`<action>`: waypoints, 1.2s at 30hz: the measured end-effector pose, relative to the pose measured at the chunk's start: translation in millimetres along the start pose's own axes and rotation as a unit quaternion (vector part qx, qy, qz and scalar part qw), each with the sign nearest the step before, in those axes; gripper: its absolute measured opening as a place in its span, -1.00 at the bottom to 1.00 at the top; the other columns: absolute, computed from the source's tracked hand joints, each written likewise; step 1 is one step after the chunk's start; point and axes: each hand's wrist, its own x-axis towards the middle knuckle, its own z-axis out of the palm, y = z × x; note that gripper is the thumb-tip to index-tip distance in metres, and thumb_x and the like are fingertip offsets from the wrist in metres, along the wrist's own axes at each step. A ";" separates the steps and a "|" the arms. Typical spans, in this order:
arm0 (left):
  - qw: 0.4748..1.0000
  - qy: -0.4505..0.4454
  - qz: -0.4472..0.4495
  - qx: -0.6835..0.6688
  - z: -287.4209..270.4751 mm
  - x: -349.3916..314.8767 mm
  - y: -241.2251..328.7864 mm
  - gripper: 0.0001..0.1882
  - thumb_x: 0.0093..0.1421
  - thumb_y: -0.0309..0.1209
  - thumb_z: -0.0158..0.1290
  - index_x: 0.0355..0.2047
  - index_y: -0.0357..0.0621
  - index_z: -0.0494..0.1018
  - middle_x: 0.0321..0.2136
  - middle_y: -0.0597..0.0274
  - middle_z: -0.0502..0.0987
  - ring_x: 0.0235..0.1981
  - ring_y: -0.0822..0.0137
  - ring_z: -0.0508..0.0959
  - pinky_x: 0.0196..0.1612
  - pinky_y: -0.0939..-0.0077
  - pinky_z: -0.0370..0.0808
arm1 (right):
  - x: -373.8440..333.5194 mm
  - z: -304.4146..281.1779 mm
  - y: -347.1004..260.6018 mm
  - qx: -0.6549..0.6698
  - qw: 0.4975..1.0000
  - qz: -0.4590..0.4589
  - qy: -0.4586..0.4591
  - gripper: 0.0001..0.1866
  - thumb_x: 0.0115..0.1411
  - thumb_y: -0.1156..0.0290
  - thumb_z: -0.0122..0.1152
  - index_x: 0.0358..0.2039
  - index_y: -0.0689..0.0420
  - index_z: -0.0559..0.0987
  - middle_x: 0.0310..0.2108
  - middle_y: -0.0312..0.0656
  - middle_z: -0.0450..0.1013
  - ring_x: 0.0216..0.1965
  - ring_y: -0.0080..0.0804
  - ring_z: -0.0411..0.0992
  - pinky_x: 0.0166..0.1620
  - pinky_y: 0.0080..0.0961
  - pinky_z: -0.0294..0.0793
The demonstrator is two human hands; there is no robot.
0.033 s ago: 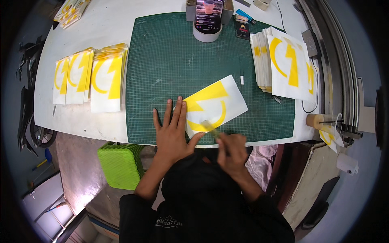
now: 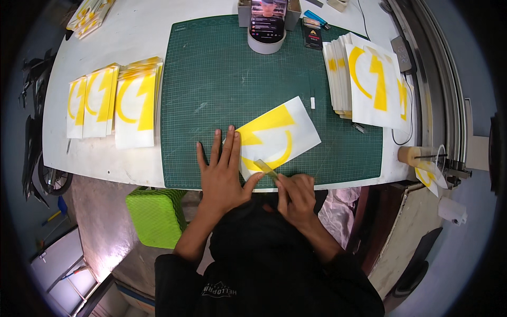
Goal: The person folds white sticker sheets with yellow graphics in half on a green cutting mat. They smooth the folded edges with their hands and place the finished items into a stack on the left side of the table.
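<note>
Yellow-and-white sheet (image 2: 274,138) lying aslant near the green cutting mat's (image 2: 232,74) front edge; left hand (image 2: 219,171) spread flat against its left end, right hand (image 2: 297,199) closed around a translucent strip (image 2: 265,167).

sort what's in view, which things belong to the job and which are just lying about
Likely the job: yellow-and-white sheet, touched by the left grip; flat tool in the right grip; green mat beneath; stacks of similar sheets.
Probably just lying about: phone; blue lighter; dark box; cup.
</note>
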 end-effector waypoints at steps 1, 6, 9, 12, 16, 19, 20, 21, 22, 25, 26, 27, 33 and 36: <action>1.000 0.000 -0.002 0.001 0.6 -0.6 0.4 0.08 0.26 0.27 0.10 0.49 -0.32 0.09 0.53 -0.05 0.09 0.55 -0.14 0.02 0.47 -0.47 -0.25 | -1.6 1.4 8.9 -0.026 1.000 -0.002 0.001 -0.92 0.21 0.65 0.35 -0.32 0.21 0.61 -0.44 -0.13 0.48 -0.38 -0.12 0.44 -0.26 -0.24 0.39; 1.000 0.021 -0.001 0.013 0.7 -1.3 -0.1 0.07 0.25 0.29 0.09 0.46 -0.35 0.16 0.50 -0.02 0.16 0.54 -0.09 0.07 0.48 -0.43 -0.25 | 26.2 -10.2 52.1 -0.155 0.983 0.035 0.093 -0.80 0.15 0.68 0.40 -0.19 0.23 0.66 -0.40 -0.09 0.55 -0.39 -0.14 0.48 -0.25 -0.24 0.41; 1.000 0.024 -0.005 -0.002 3.0 0.2 1.8 0.09 0.25 0.30 0.08 0.44 -0.42 0.15 0.50 -0.12 0.14 0.55 -0.08 0.07 0.48 -0.41 -0.25 | 40.8 20.2 16.4 -0.005 0.997 -0.065 0.034 -0.77 0.13 0.69 0.38 -0.18 0.22 0.67 -0.40 -0.12 0.54 -0.38 -0.14 0.47 -0.26 -0.26 0.41; 0.999 0.033 -0.007 -0.008 3.4 2.4 1.3 0.12 0.24 0.31 0.07 0.43 -0.48 0.14 0.49 -0.21 0.13 0.55 -0.07 0.06 0.49 -0.39 -0.26 | 53.3 42.1 11.5 0.033 0.996 -0.072 -0.042 -0.77 0.13 0.68 0.38 -0.18 0.23 0.65 -0.41 -0.11 0.49 -0.36 -0.13 0.46 -0.28 -0.25 0.41; 1.000 0.004 -0.008 0.010 1.7 0.8 1.5 0.18 0.23 0.33 0.09 0.47 -0.48 0.03 0.51 -0.32 0.02 0.56 -0.16 -0.01 0.49 -0.38 -0.27 | 87.8 23.2 76.7 -0.140 0.988 0.015 0.067 -0.86 0.22 0.60 0.32 -0.20 0.22 0.63 -0.45 -0.13 0.45 -0.39 -0.12 0.42 -0.23 -0.18 0.36; 0.999 0.025 -0.020 -0.004 3.6 -1.7 4.6 0.18 0.22 0.30 0.13 0.46 -0.50 0.03 0.49 -0.41 0.00 0.55 -0.26 -0.02 0.48 -0.39 -0.23 | 103.3 14.2 81.4 -0.115 0.987 -0.003 0.116 -0.78 0.22 0.57 0.36 -0.11 0.23 0.65 -0.38 -0.11 0.54 -0.35 -0.16 0.48 -0.19 -0.21 0.36; 0.999 0.042 -0.020 -0.021 6.6 -4.4 9.2 0.17 0.21 0.28 0.15 0.45 -0.49 0.05 0.49 -0.42 0.00 0.55 -0.27 -0.02 0.47 -0.42 -0.21 | 97.7 10.5 68.9 -0.103 0.988 0.002 0.115 -0.78 0.22 0.56 0.37 -0.10 0.23 0.65 -0.36 -0.11 0.55 -0.34 -0.18 0.49 -0.17 -0.21 0.36; 0.997 0.059 -0.023 -0.035 8.9 -10.0 15.2 0.16 0.20 0.26 0.17 0.45 -0.48 0.06 0.49 -0.44 0.00 0.54 -0.28 -0.02 0.46 -0.44 -0.19 | 92.5 9.3 59.0 -0.086 0.990 0.008 0.112 -0.77 0.22 0.55 0.37 -0.09 0.23 0.65 -0.34 -0.10 0.57 -0.32 -0.19 0.51 -0.16 -0.22 0.36; 0.996 0.075 -0.027 -0.048 9.1 -12.4 18.4 0.15 0.19 0.24 0.20 0.45 -0.47 0.08 0.48 -0.46 -0.01 0.54 -0.29 -0.01 0.45 -0.46 -0.17 | 89.9 8.9 54.3 -0.088 0.990 -0.011 0.106 -0.77 0.21 0.57 0.37 -0.11 0.23 0.65 -0.34 -0.11 0.56 -0.32 -0.19 0.51 -0.15 -0.22 0.36; 0.987 0.128 -0.036 -0.088 -4.7 0.6 14.9 0.06 0.24 0.13 0.21 0.46 -0.43 0.08 0.48 -0.40 0.05 0.52 -0.29 0.03 0.46 -0.38 -0.08 | 87.9 11.4 49.1 -0.100 0.990 -0.055 0.086 -0.78 0.16 0.60 0.37 -0.15 0.22 0.65 -0.34 -0.14 0.55 -0.32 -0.19 0.50 -0.14 -0.23 0.35; 0.980 0.139 -0.015 -0.140 -12.3 11.3 7.0 -0.01 0.28 0.09 0.19 0.44 -0.41 0.12 0.45 -0.37 0.11 0.50 -0.27 0.09 0.46 -0.31 -0.04 | 92.1 12.8 52.9 -0.106 0.990 -0.061 0.077 -0.79 0.14 0.60 0.35 -0.17 0.22 0.65 -0.35 -0.15 0.54 -0.33 -0.19 0.49 -0.14 -0.23 0.34; 0.970 0.147 0.005 -0.193 -19.8 25.6 -6.3 -0.08 0.31 0.06 0.16 0.42 -0.39 0.17 0.43 -0.34 0.18 0.48 -0.26 0.14 0.46 -0.25 0.01 | 91.5 15.5 56.2 -0.111 0.989 -0.066 0.064 -0.79 0.13 0.60 0.34 -0.19 0.22 0.65 -0.35 -0.15 0.53 -0.33 -0.19 0.48 -0.13 -0.23 0.34; 0.879 -0.172 0.141 -0.421 -48.4 123.7 -24.1 -0.48 0.54 -0.10 -0.14 0.10 -0.33 0.57 0.11 -0.24 0.58 0.23 -0.13 0.49 0.34 0.04 0.33 | 56.1 60.5 -11.3 -0.135 0.983 -0.111 -0.062 -0.76 0.02 0.48 0.28 -0.24 0.19 0.65 -0.35 -0.17 0.48 -0.31 -0.18 0.41 -0.18 -0.14 0.41; 0.913 -0.200 0.262 -0.242 -32.2 144.6 -13.8 -0.45 0.55 -0.07 -0.20 0.08 -0.27 0.60 0.11 -0.23 0.58 0.21 -0.13 0.50 0.31 0.04 0.36 | 38.4 48.6 -34.9 -0.013 0.980 -0.177 -0.087 -0.72 0.04 0.48 0.25 -0.21 0.25 0.68 -0.23 -0.18 0.55 -0.24 -0.21 0.46 -0.10 -0.15 0.41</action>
